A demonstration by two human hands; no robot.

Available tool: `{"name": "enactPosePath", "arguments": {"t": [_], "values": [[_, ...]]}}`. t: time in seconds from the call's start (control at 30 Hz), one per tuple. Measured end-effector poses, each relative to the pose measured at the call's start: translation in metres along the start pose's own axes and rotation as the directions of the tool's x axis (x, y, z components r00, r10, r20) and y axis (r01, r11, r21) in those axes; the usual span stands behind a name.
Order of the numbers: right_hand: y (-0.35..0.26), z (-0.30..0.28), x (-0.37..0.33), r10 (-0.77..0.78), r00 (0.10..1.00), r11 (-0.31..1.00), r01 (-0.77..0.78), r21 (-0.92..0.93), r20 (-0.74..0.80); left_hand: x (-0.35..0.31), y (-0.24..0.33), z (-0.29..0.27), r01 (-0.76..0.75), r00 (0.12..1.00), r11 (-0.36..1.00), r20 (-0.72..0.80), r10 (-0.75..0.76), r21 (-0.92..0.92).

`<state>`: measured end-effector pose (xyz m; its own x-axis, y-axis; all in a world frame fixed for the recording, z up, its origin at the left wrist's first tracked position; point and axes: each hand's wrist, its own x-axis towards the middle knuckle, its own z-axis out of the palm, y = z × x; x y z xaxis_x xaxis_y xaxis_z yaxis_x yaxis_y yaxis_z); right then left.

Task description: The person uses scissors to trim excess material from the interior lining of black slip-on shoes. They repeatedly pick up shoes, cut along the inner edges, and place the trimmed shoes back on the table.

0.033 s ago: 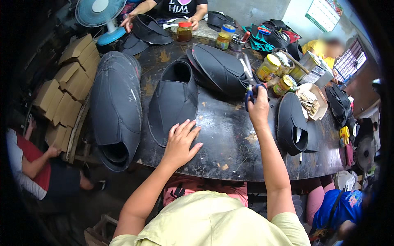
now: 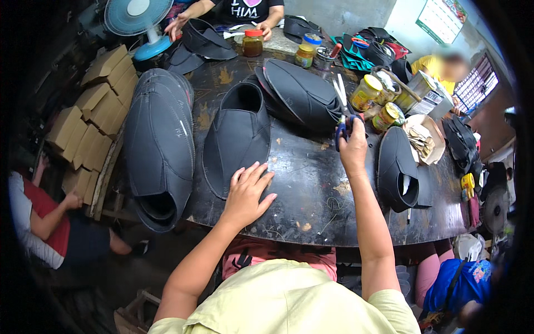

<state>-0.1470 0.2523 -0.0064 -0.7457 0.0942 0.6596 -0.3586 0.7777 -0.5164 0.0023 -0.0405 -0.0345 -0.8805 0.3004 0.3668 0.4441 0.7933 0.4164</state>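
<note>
My left hand (image 2: 248,192) lies flat with fingers spread, its fingertips on the near edge of a black shoe upper (image 2: 238,142). That upper stands on the dark table with its round ankle opening facing away from me. My right hand (image 2: 353,147) is wrapped round the blue handles of a pair of scissors (image 2: 341,94), raised above the table with the blades pointing away and slightly parted. Just left of the blades lies a stack of black uppers (image 2: 300,92). A longer stack of uppers (image 2: 158,145) is at my left, and another upper (image 2: 396,167) sits right of my right forearm.
Glue-stained jars (image 2: 367,92), a metal can (image 2: 425,94) and a bowl of scraps (image 2: 436,132) stand at the back right. A jar with a red lid (image 2: 252,43) is near a co-worker's hands across the table (image 2: 295,214). Cardboard boxes (image 2: 103,106) and a fan (image 2: 139,16) are at left.
</note>
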Motion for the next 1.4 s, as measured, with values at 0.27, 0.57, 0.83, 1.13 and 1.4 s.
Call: {"name": "enactPosePath", "arguments": {"t": [0.27,0.57,0.83,1.13,1.4], "values": [[0.001,-0.020,0.003,0.070,0.993,0.998,-0.069,-0.011,0.097,-0.001,-0.002,0.001,-0.017,0.999,1.000,-0.044,0.016,-0.018],[-0.060,-0.134,-0.024,0.082,0.994,0.962,-0.099,0.255,0.079,0.000,0.004,-0.009,0.077,0.977,0.779,-0.109,-0.184,-0.622],[-0.074,-0.190,-0.072,0.073,0.963,0.924,-0.164,0.345,0.261,0.033,0.028,-0.019,0.120,0.911,-0.685,0.355,-0.212,-0.718],[-0.057,-0.212,-0.080,0.148,0.923,0.909,-0.268,0.319,0.355,0.034,0.003,-0.043,0.207,0.888,-0.652,0.419,-0.186,-0.729],[-0.039,-0.210,-0.074,0.092,0.949,0.964,-0.161,0.214,0.301,0.024,0.000,-0.055,0.521,0.835,-0.256,0.549,-0.045,-0.814]]}}
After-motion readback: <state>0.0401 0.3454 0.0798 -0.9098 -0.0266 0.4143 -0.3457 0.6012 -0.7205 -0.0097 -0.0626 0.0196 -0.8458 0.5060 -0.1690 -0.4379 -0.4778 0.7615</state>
